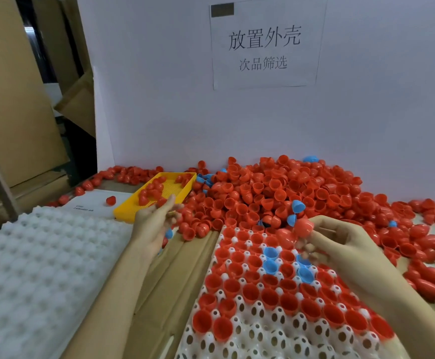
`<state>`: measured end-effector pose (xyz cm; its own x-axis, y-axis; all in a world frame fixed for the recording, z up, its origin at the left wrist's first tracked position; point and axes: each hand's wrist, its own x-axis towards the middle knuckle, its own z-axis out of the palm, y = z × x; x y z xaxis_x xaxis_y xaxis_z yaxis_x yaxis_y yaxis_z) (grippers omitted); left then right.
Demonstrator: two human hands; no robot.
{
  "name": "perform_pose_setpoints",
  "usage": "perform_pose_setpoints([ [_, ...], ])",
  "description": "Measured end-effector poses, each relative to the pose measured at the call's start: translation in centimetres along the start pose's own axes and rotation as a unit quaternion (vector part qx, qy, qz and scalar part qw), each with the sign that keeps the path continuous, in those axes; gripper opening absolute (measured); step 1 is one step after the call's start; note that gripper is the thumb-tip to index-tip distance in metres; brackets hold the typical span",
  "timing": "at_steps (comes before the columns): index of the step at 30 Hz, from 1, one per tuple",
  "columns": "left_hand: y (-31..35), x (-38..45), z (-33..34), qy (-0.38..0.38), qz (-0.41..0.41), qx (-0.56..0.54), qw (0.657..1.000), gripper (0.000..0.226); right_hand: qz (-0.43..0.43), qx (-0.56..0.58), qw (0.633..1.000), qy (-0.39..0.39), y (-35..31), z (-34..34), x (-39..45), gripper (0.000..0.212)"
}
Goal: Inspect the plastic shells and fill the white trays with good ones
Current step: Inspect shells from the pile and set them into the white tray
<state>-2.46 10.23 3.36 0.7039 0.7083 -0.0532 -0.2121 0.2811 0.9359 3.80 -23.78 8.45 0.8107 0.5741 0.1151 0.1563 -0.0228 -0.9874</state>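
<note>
My left hand (157, 221) raised with fingers loosely curled and blurred, forearm stretched forward, my right hand (340, 242) reaching in from the right, fingertips pinching a red shell (303, 227)

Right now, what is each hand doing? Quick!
Left hand: blurred, fingers relaxed, seems to hold nothing.
Right hand: pinches a red shell.

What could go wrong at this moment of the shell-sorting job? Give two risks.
1. The right hand pinches a red shell over the filled rows of the white tray; a slip might knock seated shells loose.
2. The loose shell pile touches the tray's far edge, so uninspected shells could roll in.
</note>
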Motion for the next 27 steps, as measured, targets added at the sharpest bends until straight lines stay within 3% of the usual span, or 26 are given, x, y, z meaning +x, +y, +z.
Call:
perform_pose_setpoints([
  [4,-0.7,1.0,-0.9,-0.061,0.009,-0.011,0.998,0.054,-0.004,-0.007,1.000,-0.006,0.2,-0.2,0.0,0.024],
  [7,-0.4,0.6,-0.6,-0.073,0.035,-0.010,0.997,0.065,-0.003,0.001,1.000,0.003,0.2,-0.5,0.1,0.025],
  [13,-0.2,-3.7,3.1,-0.141,0.110,0.133,0.975,0.036,0.006,0.001,1.000,0.018,0.2,-1.1,0.2,0.032],
  [19,-0.3,-8.1,7.5,-0.321,0.201,0.218,0.899,0.021,0.013,0.004,1.000,0.025,0.4,-1.2,0.2,0.035],
  [24,-0.4,-8.9,10.2,-0.397,0.226,0.377,0.806,0.032,0.005,-0.016,1.000,0.022,0.1,-1.4,0.1,0.030],
  [27,-1.1,-9.2,10.5,-0.426,0.218,0.353,0.804,0.030,-0.010,-0.030,0.999,0.005,-0.1,-1.3,-0.1,0.021],
])
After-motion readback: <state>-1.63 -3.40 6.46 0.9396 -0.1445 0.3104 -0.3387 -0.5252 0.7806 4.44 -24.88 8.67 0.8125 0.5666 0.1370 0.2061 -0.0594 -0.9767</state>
